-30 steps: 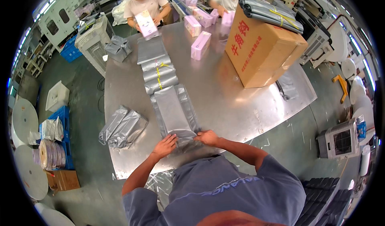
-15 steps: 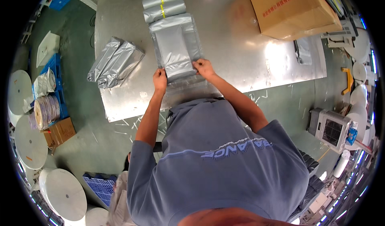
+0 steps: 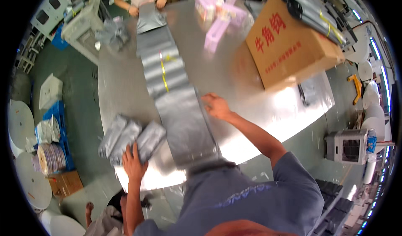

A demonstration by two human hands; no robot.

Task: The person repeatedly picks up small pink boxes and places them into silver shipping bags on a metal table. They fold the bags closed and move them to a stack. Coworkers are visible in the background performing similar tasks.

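Flat grey plastic bags point(image 3: 188, 129) lie in an overlapping row, running from the near table edge to the far side. A yellow strip point(image 3: 163, 75) crosses the middle of the row. To the left are several folded grey bag bundles point(image 3: 151, 139) side by side. My left hand point(image 3: 134, 165) rests at the near end of these bundles, fingers spread and touching them. Just right of the row, level with the nearest bag's far part, my right hand point(image 3: 217, 106) hovers with loosely bent fingers and nothing visible in it.
A large cardboard box point(image 3: 289, 47) stands at the right, with dark grey rolls point(image 3: 312, 18) on top. Pink-lilac packages point(image 3: 217, 31) lie at the back of the metal table point(image 3: 121, 68). Across it, another person's hands point(image 3: 161, 2) hold the row's far end. A crumpled grey bag point(image 3: 113, 35) sits far left.
My left hand has moved left from the folded bag to the bundles, where one more bundle now lies. My right hand has let go and moved away. The view now reaches farther across the table.
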